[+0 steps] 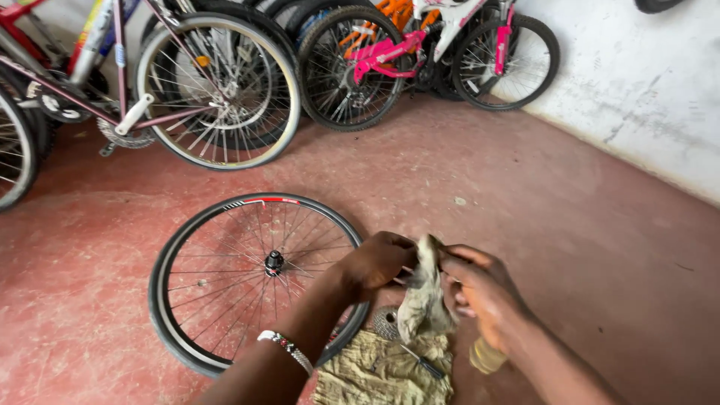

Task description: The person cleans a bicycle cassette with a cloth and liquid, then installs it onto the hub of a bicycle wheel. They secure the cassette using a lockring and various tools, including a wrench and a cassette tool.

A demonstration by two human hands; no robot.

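Both hands, left (379, 261) and right (480, 289), pinch a rag (424, 296) shut around a small hidden part, which might slip onto the cloth (375, 371) below.

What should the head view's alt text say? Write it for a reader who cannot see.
Two hands, the left hand and right hand, grip a dirty rag above a bicycle wheel lying flat on a red floor. Bicycles lean against the wall behind.

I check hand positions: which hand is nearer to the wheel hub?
Left. The left hand is just right of the wheel hub; the right hand is farther right, beyond the rag.
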